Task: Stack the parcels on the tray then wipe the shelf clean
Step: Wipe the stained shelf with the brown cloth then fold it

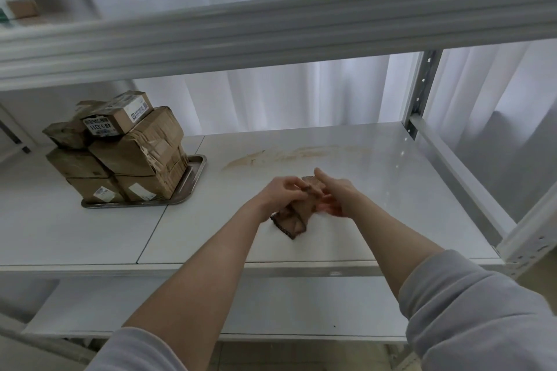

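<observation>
A small brown cloth with a dark patterned edge (291, 218) is held between both hands just above the white shelf board (391, 196), its lower corner hanging down to or near the surface. The left hand (281, 191) is closed over the upper part, with the fingers curled round the fabric. The right hand (334, 194) is set against the other side with the thumb raised. Its fingers are smeared by blur, so it cannot be told whether the cloth is pinched or only touched. The cloth is probably being bunched or folded into a pad for wiping.

A long brownish smear (289, 155) lies across the board just beyond the hands and is not yet wiped. The cloth is likely held here because this is the patch to be cleaned.

Well to the left, the brown cardboard parcels (126, 153) are piled in several layers on a shallow metal tray (197, 164), so the stacking is judged done and the soiled area is left free. The top boxes sit tilted. The tray's far side is hidden by the pile, and only some printed digits can be read on the labels.

A white metal beam (271, 27) crosses the view above, with pale curtains (271, 99) behind
</observation>
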`<move>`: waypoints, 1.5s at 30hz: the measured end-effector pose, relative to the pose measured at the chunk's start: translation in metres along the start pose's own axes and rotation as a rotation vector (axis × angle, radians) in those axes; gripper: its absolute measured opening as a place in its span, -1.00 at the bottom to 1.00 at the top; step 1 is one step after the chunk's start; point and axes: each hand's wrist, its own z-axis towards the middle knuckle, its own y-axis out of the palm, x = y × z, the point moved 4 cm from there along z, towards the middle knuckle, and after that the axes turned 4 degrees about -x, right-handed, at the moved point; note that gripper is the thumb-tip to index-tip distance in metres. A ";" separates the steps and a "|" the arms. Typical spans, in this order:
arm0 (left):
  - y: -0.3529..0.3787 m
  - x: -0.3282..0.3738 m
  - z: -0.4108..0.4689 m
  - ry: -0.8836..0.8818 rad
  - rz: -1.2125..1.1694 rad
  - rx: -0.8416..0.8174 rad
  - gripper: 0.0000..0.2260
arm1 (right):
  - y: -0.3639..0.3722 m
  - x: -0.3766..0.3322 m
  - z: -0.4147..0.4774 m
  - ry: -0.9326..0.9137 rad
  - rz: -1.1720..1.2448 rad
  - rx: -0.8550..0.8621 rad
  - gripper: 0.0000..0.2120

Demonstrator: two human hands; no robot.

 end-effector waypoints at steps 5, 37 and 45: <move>0.014 -0.008 0.001 -0.062 -0.010 -0.102 -0.71 | -0.003 0.008 0.006 0.042 -0.071 0.114 -0.94; -0.025 0.042 -0.003 0.024 -0.368 0.151 -0.79 | 0.019 -0.009 -0.028 -0.170 -0.289 -0.172 -0.83; -0.068 0.007 -0.009 -0.173 -0.053 0.285 -0.44 | 0.004 -0.026 -0.027 -0.127 0.056 -0.047 -0.81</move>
